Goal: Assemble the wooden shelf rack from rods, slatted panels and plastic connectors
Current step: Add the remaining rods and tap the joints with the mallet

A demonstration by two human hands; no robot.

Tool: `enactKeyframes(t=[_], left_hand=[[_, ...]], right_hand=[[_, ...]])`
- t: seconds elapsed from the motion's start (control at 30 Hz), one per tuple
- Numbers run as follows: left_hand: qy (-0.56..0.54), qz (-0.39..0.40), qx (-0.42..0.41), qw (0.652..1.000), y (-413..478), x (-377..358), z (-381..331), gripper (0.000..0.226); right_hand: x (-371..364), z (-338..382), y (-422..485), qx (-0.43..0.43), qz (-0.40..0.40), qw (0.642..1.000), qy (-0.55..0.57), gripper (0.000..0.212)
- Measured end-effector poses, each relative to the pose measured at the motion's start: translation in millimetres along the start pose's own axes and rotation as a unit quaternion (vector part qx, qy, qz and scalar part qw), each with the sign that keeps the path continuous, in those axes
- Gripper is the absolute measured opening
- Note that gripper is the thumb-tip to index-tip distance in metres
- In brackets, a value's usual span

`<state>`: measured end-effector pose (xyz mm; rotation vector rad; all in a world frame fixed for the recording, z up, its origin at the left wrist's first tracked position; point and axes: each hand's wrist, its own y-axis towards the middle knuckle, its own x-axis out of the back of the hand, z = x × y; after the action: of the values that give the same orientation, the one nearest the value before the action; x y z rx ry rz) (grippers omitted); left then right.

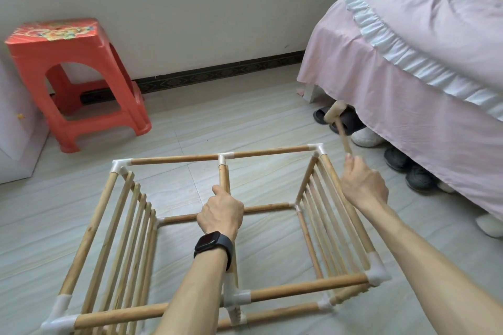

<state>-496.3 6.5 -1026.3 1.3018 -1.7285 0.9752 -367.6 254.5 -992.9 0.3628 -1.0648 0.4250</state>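
The wooden rack frame (275, 152) stands on the floor in front of me, built of rods joined by white plastic connectors (377, 272). Slatted panels form its left side (128, 239) and right side (324, 212). My left hand (220, 212), with a black watch on the wrist, grips the centre rod (223, 175) that runs from the far T-connector (223, 156) toward me. My right hand (363, 185) holds the handle of a small wooden mallet (335, 113), raised above the rack's far right corner connector (317, 148).
A red plastic stool (73, 73) stands at the back left by the wall. A bed with a pink cover (408, 62) fills the right side, with several shoes and slippers (408, 168) under its edge. A white cabinet (16, 128) is at the far left.
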Motion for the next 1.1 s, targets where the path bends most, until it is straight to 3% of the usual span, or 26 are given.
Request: enactKeyframes(t=[0.07, 0.2, 0.33, 0.43, 0.47, 0.57, 0.77, 0.87, 0.97, 1.1], left_hand=[[0.002, 0.000, 0.000, 1.000, 0.0, 0.1, 0.5, 0.014], [0.005, -0.004, -0.002, 1.000, 1.7, -1.5, 0.2, 0.014], [0.003, -0.006, -0.003, 1.000, 3.1, -2.6, 1.1, 0.015], [0.005, -0.011, -0.006, 1.000, 6.2, -4.3, 1.2, 0.013], [0.007, -0.012, -0.005, 1.000, 7.5, -4.7, 1.3, 0.013], [0.007, -0.006, 0.008, 1.000, 17.7, -5.7, -1.9, 0.012], [-0.036, 0.015, 0.036, 0.999, 64.8, 0.8, -21.7, 0.015], [-0.033, -0.004, 0.003, 0.999, 75.3, 8.1, -28.5, 0.030], [0.041, -0.029, -0.057, 0.997, 61.3, 11.8, -25.8, 0.043], [0.146, -0.008, -0.207, 0.967, 23.1, 13.1, -14.9, 0.042]], right_hand=[[1.3, 0.6, 3.8, -0.018, 0.050, 0.997, -0.057, 0.057], [-2.7, -2.6, -0.8, 0.048, -0.060, 0.997, 0.022, 0.048], [-5.6, -1.6, -0.1, 0.025, 0.018, 0.998, -0.050, 0.054], [-6.1, -3.7, -6.7, 0.058, -0.063, 0.995, 0.047, 0.049], [-5.2, -3.4, -8.0, 0.055, -0.061, 0.995, 0.047, 0.050], [0.6, -1.9, -3.7, 0.001, 0.045, 0.998, -0.048, 0.057], [17.2, -27.7, -32.8, 0.036, 0.002, 0.999, 0.033, 0.050], [14.1, -49.7, -61.4, 0.035, 0.025, 0.998, 0.048, 0.048], [7.9, -69.5, -87.1, 0.031, 0.042, 0.996, 0.074, 0.040], [4.6, -87.5, -119.9, 0.014, 0.015, 0.993, 0.116, 0.046]])
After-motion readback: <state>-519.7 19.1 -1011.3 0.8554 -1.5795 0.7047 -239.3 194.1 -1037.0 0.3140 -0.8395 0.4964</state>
